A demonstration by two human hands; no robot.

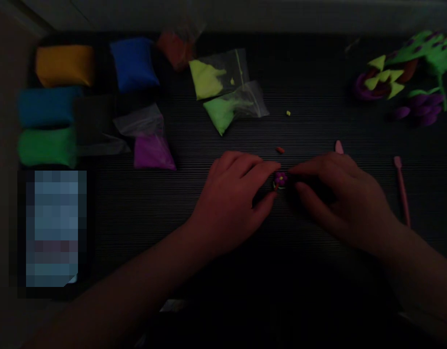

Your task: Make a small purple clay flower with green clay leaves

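Observation:
A tiny purple clay flower point(281, 179) with a yellow centre lies in front of me, with a bit of pale green and red at its lower edge. My left hand point(234, 198) has its thumb and index fingertip on either side of the flower, pinching it. From the right, my right hand point(343, 196) reaches in with its index fingertip close beside the flower. Its thumb is apart from that finger, and nothing shows between them. A small red clay piece point(280, 150) and a yellow crumb point(288, 113) lie beyond the flower.
Several clay packs, such as the orange pack point(65, 65) and purple bag point(154, 151), lie left. Light green clay point(220, 114) is at centre back. Finished clay shapes point(383, 85) sit far right. A pink modelling tool point(403, 194) lies right; another pink tip point(338, 146) shows behind my right hand. A blurred-out phone-like rectangle point(56, 223) is left.

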